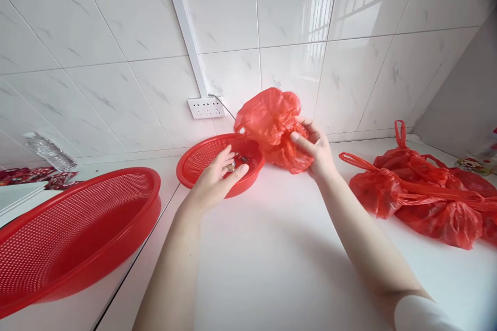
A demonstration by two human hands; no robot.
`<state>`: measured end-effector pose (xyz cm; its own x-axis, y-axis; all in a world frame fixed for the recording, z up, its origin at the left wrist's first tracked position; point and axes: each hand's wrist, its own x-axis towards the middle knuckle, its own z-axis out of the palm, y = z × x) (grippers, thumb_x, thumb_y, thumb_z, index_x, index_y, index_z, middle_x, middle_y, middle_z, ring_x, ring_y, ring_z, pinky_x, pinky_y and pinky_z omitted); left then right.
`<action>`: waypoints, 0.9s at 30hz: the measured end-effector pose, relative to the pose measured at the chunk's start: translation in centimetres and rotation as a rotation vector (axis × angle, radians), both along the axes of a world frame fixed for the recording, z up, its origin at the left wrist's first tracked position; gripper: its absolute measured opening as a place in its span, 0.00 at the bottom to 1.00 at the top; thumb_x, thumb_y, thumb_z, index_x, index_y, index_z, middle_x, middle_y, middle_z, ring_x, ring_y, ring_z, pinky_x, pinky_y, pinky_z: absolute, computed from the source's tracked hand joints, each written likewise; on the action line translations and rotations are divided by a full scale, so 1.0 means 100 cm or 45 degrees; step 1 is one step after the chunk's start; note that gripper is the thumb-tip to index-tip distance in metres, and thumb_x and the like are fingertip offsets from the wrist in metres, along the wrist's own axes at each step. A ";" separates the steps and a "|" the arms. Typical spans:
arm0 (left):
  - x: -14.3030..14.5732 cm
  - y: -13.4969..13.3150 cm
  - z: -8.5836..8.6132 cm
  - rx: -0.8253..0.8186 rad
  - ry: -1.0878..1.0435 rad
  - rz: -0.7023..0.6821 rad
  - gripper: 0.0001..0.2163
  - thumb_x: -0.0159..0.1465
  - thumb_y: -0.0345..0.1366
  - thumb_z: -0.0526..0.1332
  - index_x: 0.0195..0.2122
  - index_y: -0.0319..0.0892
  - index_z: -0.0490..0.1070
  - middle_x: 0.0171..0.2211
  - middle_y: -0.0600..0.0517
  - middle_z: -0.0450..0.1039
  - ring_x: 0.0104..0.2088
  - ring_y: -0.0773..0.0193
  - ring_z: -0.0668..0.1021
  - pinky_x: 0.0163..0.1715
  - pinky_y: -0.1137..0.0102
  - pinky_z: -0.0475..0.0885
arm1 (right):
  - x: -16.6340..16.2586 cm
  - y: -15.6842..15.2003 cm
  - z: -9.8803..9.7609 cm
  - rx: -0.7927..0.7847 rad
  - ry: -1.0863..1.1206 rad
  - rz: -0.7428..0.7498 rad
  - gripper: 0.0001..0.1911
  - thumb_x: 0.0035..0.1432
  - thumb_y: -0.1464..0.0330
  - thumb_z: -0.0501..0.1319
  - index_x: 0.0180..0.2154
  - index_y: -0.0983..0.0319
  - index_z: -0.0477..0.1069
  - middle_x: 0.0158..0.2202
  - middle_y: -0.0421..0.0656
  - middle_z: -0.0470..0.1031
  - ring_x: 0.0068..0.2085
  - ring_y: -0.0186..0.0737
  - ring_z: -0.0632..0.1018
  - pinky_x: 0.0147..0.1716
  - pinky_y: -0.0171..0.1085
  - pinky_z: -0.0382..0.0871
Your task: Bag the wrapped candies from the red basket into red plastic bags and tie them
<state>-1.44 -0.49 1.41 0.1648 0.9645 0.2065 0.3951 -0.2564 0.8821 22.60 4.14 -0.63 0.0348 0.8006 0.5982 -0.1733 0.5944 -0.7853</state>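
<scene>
Bag [272, 124], red and crumpled, hangs at the small basket's [183, 171] right rim, with the right hand's [316, 152] fingers clamped on its side. The left hand [215, 181] sits over the basket, fingers together on what looks like a small wrapped piece [231, 166]. The hold on the thin plastic looks shallow. The bag could slip or spill past the rim onto the counter [272, 248], and the piece could drop.

On the counter [279, 248] the small basket [202, 158] sits before the wall socket [205, 107], the large basket [77, 227] to its left, the held bag [272, 124] just right, the bag heap [423, 196] farther right.
</scene>
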 end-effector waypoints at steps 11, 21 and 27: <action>0.006 0.021 -0.006 -0.122 -1.233 0.091 0.10 0.60 0.40 0.66 0.38 0.40 0.77 0.38 0.50 0.80 0.38 0.63 0.81 0.35 0.74 0.76 | 0.001 -0.020 -0.007 -0.169 -0.509 0.201 0.16 0.55 0.59 0.66 0.43 0.60 0.72 0.42 0.44 0.76 0.40 0.41 0.78 0.40 0.41 0.74; -0.007 0.014 0.008 -0.023 -1.184 0.032 0.08 0.63 0.34 0.56 0.37 0.41 0.74 0.45 0.50 0.77 0.49 0.62 0.77 0.46 0.72 0.74 | 0.036 -0.035 0.008 -0.083 -0.958 -0.660 0.10 0.60 0.65 0.58 0.41 0.58 0.74 0.40 0.44 0.77 0.36 0.42 0.76 0.35 0.42 0.71; 0.022 -0.006 0.003 -0.159 -0.870 -0.346 0.21 0.56 0.29 0.54 0.52 0.41 0.70 0.55 0.48 0.72 0.56 0.54 0.73 0.55 0.58 0.70 | -0.007 -0.078 0.016 0.283 -0.949 -0.166 0.08 0.66 0.65 0.52 0.39 0.58 0.69 0.37 0.44 0.76 0.37 0.40 0.77 0.38 0.38 0.71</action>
